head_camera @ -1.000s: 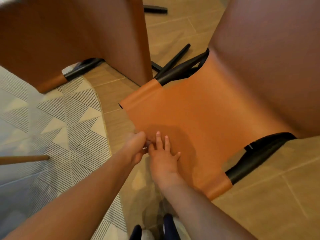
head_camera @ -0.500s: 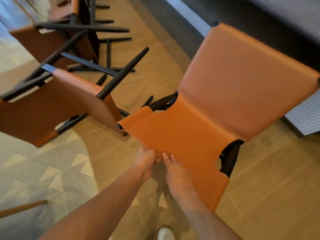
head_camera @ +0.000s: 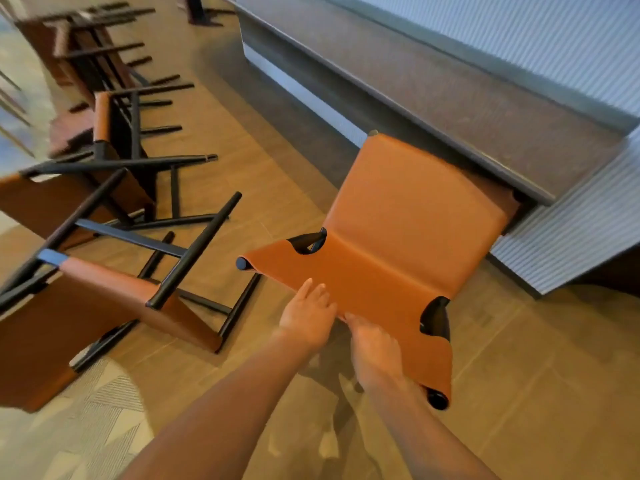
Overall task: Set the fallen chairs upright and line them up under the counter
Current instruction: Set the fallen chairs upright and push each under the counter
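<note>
Upright chair [head_camera: 408, 237], orange seat and back, stands right of centre; the top of its back meets the edge of the counter [head_camera: 450, 109]. Left hand [head_camera: 306, 318] at the seat's front edge, fingers [head_camera: 308, 289] laid straight on the leather. Right hand [head_camera: 372, 344] just beside it at the same edge; cannot tell whether its fingers grip. Fallen chair [head_camera: 104, 306] lies left, legs up, on wood floor [head_camera: 519, 375]; more toppled chairs [head_camera: 114, 157] in a blurred row toward upper left.

Wood-look floor [head_camera: 536, 393] strewn with toppled chairs [head_camera: 104, 306] at left. Patterned rug [head_camera: 104, 410] at lower left. One upright chair [head_camera: 408, 220] standing centre frame.
</note>
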The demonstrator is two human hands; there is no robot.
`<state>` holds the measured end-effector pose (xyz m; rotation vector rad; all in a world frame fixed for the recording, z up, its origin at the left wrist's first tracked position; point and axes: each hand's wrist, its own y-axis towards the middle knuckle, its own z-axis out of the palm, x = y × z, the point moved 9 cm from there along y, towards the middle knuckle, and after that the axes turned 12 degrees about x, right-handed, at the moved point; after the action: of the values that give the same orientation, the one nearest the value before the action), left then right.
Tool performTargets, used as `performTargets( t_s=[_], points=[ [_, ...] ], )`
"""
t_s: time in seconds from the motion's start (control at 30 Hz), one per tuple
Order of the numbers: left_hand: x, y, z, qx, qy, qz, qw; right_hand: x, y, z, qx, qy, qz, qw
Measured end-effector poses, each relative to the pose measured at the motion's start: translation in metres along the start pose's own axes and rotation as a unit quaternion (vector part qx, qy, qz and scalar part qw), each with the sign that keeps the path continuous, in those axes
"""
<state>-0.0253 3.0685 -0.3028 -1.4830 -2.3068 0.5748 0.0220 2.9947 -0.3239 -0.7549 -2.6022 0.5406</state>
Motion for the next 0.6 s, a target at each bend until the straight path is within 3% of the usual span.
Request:
performTargets(
  t_s=[0.13,0.37,0.6],
  points=[
    [0.011,0.018,-0.005,0.026,-0.022,0.039,0.999,-0.021,0.011,-0.025,0.008,-0.006,0.044,0.999],
    [0.011,0.072,-0.073,-0.05,-0.021,0.095,0.994,-0.057,0.034,-0.08,-0.077,0.032,0.142,0.986],
    [0.012,0.123,-0.112,0.002,-0.042,0.143,0.989,-0.083,0.06,-0.123,-0.093,0.085,0.164,0.978]
  ],
)
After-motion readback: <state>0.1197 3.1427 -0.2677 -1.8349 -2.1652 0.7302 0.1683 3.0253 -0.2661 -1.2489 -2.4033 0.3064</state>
